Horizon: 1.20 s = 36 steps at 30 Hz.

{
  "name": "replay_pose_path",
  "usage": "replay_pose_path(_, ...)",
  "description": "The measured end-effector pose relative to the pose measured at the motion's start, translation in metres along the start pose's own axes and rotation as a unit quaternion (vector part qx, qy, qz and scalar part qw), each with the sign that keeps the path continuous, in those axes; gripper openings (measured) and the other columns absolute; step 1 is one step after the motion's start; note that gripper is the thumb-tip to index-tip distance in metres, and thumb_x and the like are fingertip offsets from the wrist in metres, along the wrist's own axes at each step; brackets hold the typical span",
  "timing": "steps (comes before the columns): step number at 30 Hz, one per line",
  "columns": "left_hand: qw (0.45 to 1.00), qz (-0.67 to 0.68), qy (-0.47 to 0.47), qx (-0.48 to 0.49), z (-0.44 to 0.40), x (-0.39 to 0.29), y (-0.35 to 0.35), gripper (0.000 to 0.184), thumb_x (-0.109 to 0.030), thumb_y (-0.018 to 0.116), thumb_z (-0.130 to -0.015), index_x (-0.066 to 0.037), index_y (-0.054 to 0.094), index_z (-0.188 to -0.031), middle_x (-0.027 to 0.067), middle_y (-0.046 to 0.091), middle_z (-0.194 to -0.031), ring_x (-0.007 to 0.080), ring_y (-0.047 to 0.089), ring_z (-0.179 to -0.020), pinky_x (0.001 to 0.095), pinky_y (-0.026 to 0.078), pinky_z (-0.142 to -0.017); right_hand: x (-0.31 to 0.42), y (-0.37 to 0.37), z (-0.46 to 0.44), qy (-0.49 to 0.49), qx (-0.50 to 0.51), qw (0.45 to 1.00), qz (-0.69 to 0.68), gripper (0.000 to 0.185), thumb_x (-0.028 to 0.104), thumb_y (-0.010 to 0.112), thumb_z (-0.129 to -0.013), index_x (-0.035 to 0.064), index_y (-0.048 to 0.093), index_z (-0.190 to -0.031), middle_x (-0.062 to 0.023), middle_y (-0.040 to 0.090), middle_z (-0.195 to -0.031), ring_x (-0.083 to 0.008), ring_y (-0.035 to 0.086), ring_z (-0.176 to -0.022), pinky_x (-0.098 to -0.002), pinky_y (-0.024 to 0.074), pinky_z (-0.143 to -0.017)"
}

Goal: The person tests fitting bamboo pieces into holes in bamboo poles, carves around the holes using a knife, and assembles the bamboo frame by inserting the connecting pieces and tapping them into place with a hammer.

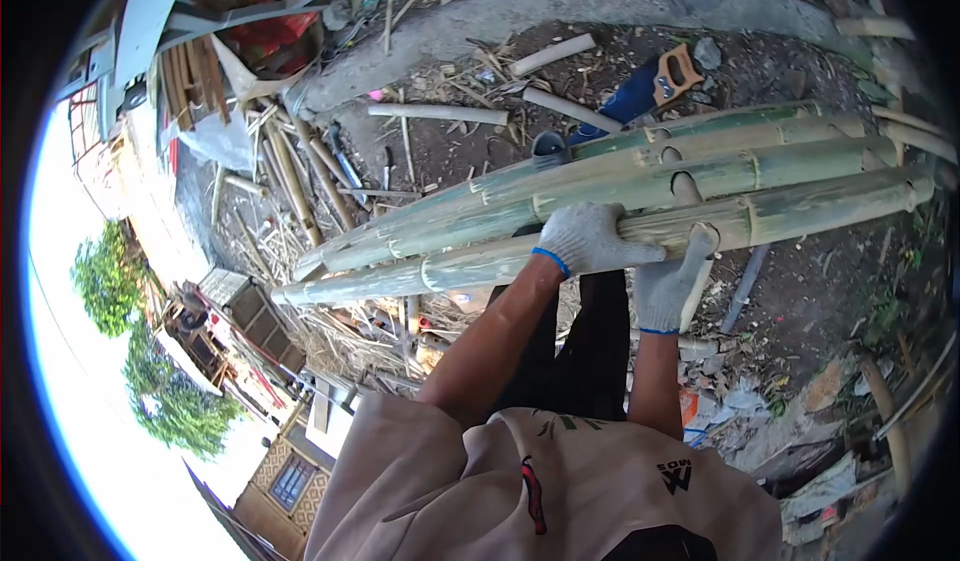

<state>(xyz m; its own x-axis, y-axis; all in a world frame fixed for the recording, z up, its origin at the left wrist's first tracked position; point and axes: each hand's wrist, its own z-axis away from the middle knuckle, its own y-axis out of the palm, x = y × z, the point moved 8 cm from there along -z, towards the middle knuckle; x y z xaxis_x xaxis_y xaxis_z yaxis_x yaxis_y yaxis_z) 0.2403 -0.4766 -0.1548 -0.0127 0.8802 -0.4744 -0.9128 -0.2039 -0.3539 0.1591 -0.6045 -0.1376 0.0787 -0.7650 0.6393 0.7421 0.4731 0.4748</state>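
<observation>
L hand (pixel 590 236) gripping nearest bamboo pole (pixel 840 204), R hand (pixel 665 291) at L's 4 o'clock, same pole, can't tell R grip, saw (pixel 625 101) approx R's 12.

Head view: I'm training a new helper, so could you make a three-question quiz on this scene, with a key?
1. Multiple choice: the left hand touches:
A) the bare ground
B) the nearest bamboo pole
C) a tree branch

2. True or false: from the wearer's side, the saw lies beyond the bamboo poles.

3. Fill in the gap: the left glove has a ... edge at its cuff. (Name the colour.)

Key: 1. B; 2. True; 3. blue.
</observation>
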Motion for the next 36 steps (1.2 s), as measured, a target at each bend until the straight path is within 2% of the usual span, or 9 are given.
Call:
replay_pose_path(5, 0.995, 0.039, 0.005, -0.087, 0.022, -0.006, -0.01, 0.094, -0.09, 0.073, -0.074, -0.003, 0.079, -0.11, 0.022, 0.079, -0.095, 0.041, 0.079, -0.095, 0.0525, 0.062, -0.086, -0.018, -0.014, -0.003, 0.05, -0.007, 0.999, -0.004, 0.083, 0.065, 0.049, -0.112, 0.0014, 0.044, -0.166, -0.0186, 0.049, -0.164, -0.0348, 0.05, -0.149, -0.051, 0.0405, -0.127)
replay_pose_path(6, 0.994, 0.037, 0.013, -0.102, 0.023, -0.007, -0.01, 0.092, -0.088, 0.075, -0.074, -0.003, 0.078, -0.11, 0.0212, 0.079, -0.094, 0.0407, 0.079, -0.093, 0.0524, 0.062, -0.085, -0.028, -0.038, 0.002, 0.089, -0.102, 0.99, -0.04, 0.082, 0.064, 0.049, -0.113, 0.0016, 0.042, -0.166, -0.0194, 0.049, -0.163, -0.0345, 0.051, -0.147, -0.0508, 0.0403, -0.128)
replay_pose_path(13, 0.982, 0.073, 0.068, -0.159, 0.026, -0.007, 0.0, 0.082, -0.077, 0.081, -0.072, -0.003, 0.078, -0.108, 0.0204, 0.076, -0.099, 0.0394, 0.077, -0.095, 0.05, 0.06, -0.087, -0.005, -0.03, 0.009, 0.037, -0.033, 0.964, 0.262, 0.09, 0.068, 0.049, -0.113, 0.0002, 0.028, -0.168, -0.0213, 0.042, -0.164, -0.0315, 0.047, -0.15, -0.0474, 0.0401, -0.128)
replay_pose_path(20, 0.979, 0.056, 0.09, -0.172, 0.031, -0.011, 0.018, 0.086, -0.079, 0.078, -0.076, -0.003, 0.072, -0.115, 0.0198, 0.074, -0.104, 0.0401, 0.075, -0.099, 0.0512, 0.057, -0.094, 0.028, -0.009, 0.028, -0.056, -0.053, 0.933, 0.352, 0.089, 0.066, 0.045, -0.115, -0.002, 0.023, -0.166, -0.0241, 0.056, -0.159, -0.034, 0.06, -0.14, -0.0475, 0.0561, -0.113)
replay_pose_path(26, 0.976, 0.053, 0.089, -0.192, 0.034, -0.012, 0.021, 0.085, -0.08, 0.077, -0.078, -0.004, 0.072, -0.116, 0.0198, 0.073, -0.105, 0.0395, 0.075, -0.101, 0.0503, 0.056, -0.098, 0.018, -0.014, 0.022, -0.049, 0.001, 0.942, 0.333, 0.086, 0.066, 0.052, -0.113, 0.0024, 0.027, -0.167, -0.022, 0.054, -0.159, -0.0345, 0.063, -0.137, -0.0485, 0.0598, -0.109)
replay_pose_path(32, 0.986, 0.031, 0.082, -0.143, 0.03, -0.019, 0.013, 0.087, -0.082, 0.079, -0.077, -0.007, 0.073, -0.121, 0.0179, 0.077, -0.11, 0.0379, 0.076, -0.107, 0.0491, 0.058, -0.097, -0.006, -0.142, 0.022, 0.088, -0.16, 0.928, 0.324, 0.07, 0.048, 0.059, -0.115, -0.0032, 0.044, -0.16, -0.0162, 0.066, -0.135, -0.0258, 0.064, -0.127, -0.0345, 0.0573, -0.102)
replay_pose_path(33, 0.986, -0.004, 0.071, -0.154, 0.028, -0.02, 0.013, 0.087, -0.082, 0.079, -0.077, -0.008, 0.073, -0.123, 0.0175, 0.077, -0.111, 0.0367, 0.077, -0.11, 0.0485, 0.059, -0.097, -0.008, -0.146, 0.015, 0.024, -0.063, 0.902, 0.426, 0.062, 0.041, 0.057, -0.116, -0.0057, 0.049, -0.156, -0.0106, 0.066, -0.129, -0.0175, 0.062, -0.117, -0.0322, 0.0514, -0.099)
replay_pose_path(34, 0.984, -0.009, 0.081, -0.161, 0.028, -0.022, 0.015, 0.087, -0.082, 0.08, -0.077, -0.008, 0.072, -0.123, 0.0174, 0.078, -0.112, 0.0362, 0.077, -0.11, 0.0484, 0.06, -0.097, 0.003, -0.114, 0.025, 0.077, -0.034, 0.867, 0.491, 0.057, 0.032, 0.058, -0.117, -0.0049, 0.046, -0.159, -0.0117, 0.066, -0.134, -0.0167, 0.062, -0.121, -0.0321, 0.0511, -0.103)
replay_pose_path(36, 0.983, -0.03, 0.076, -0.163, 0.026, -0.024, 0.008, 0.086, -0.081, 0.08, -0.079, -0.009, 0.072, -0.125, 0.0172, 0.079, -0.113, 0.035, 0.077, -0.11, 0.0492, 0.06, -0.096, 0.0, -0.107, 0.029, 0.012, 0.007, 0.896, 0.445, 0.054, 0.024, 0.061, -0.116, -0.0053, 0.044, -0.158, -0.0117, 0.067, -0.136, -0.0165, 0.065, -0.121, -0.0326, 0.0543, -0.103)
